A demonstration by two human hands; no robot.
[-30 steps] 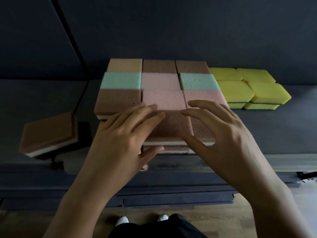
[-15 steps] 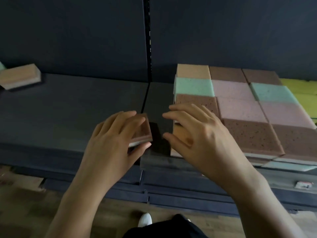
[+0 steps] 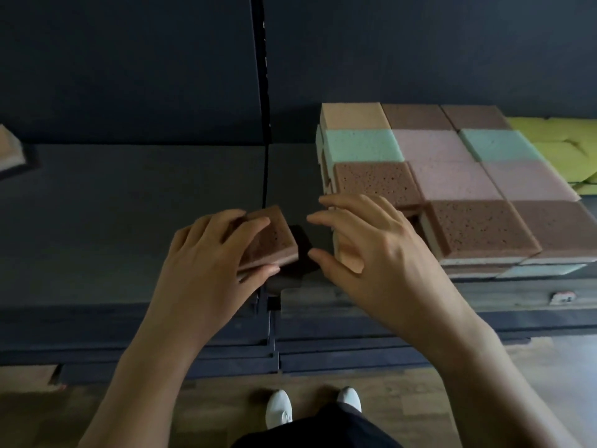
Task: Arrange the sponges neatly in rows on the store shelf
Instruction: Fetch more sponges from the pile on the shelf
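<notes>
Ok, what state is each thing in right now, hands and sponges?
left hand: grips the brown sponge
brown sponge: held tilted, left of the sponge block, apart from it
right hand: fingers spread at the block's front-left corner, contact unclear
orange sponge: at that corner, partly hidden
sponge block: stacked in rows
yellow sponges: piled right of the block
stray sponge: alone, far left

On shelf (image 3: 129, 221), loose sponge (image 3: 274, 236) near front edge, left of sponge stack (image 3: 452, 179); lone sponge (image 3: 8, 148) far left.
</notes>
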